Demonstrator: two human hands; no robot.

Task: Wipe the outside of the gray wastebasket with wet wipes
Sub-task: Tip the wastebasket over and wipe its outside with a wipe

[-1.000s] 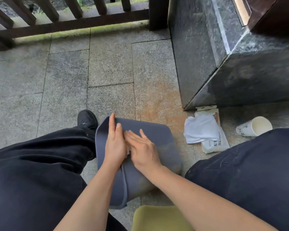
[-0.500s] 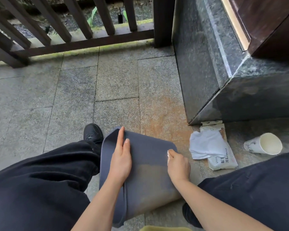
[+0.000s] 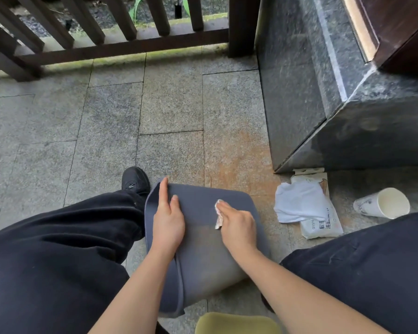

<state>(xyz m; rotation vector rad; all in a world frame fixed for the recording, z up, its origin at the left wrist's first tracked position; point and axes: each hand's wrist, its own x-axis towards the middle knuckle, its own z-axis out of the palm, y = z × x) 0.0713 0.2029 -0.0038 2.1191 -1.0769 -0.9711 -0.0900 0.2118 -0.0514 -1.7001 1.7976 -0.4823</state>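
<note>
- I see the gray wastebasket [image 3: 203,249] lying on its side on the stone floor [image 3: 106,128] between the knees, long axis left to right, rim to the left.
- My left hand [image 3: 168,220] lies flat and relaxed by the rim; my right hand [image 3: 238,225] presses a wet wipe [image 3: 218,214] on the upper wall under bent fingers.
- Open paving lies ahead; the wipe pack [image 3: 321,222] and paper cup [image 3: 381,203] sit right.
- The right hand has come back from the right edge toward the middle.

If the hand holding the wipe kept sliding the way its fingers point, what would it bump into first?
Probably nothing soon. The right hand, pressing the wet wipe, points up-left across the gray wastebasket. It would slide off the far edge onto bare stone floor.
</note>
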